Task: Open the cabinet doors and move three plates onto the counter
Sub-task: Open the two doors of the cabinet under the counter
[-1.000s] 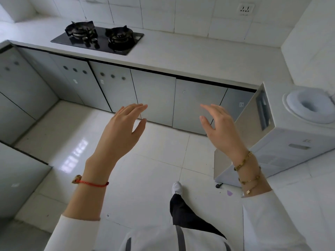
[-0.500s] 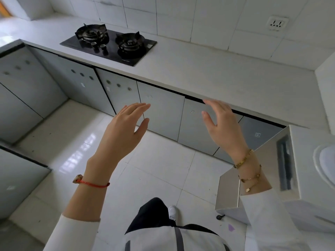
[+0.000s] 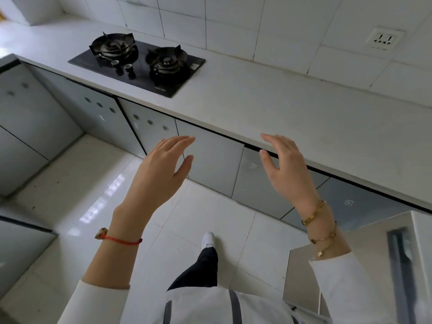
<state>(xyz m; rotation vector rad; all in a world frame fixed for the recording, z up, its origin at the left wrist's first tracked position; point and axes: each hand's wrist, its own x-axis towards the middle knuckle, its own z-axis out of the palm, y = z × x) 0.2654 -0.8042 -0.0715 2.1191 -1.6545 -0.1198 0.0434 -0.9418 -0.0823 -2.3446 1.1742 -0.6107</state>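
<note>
A person stands on a white tiled floor (image 3: 93, 188) facing a run of grey cabinet doors (image 3: 210, 162), both arms raised in front of them. The left hand (image 3: 161, 169) is held out with its fingers (image 3: 180, 142) straight and slightly apart, thumb spread, gripping nothing; it sits in front of the door just right of the ones marked with three round holes, but whether it touches the panel cannot be told. The right hand (image 3: 285, 164) is likewise spread and empty, its fingertips near the front edge of the white tabletop (image 3: 268, 101), above the neighbouring door to the right. All the cabinet doors in view are closed, and no plates can be seen. A black two-burner gas hob (image 3: 138, 64) is set into the tabletop at far left, and a wall socket (image 3: 383, 39) sits in the tiled wall at far right. A red cord bracelet (image 3: 119, 239) circles the left wrist and gold bracelets (image 3: 318, 225) the right. A pale box-shaped appliance (image 3: 374, 265) stands at near right, by the right sleeve.
</note>
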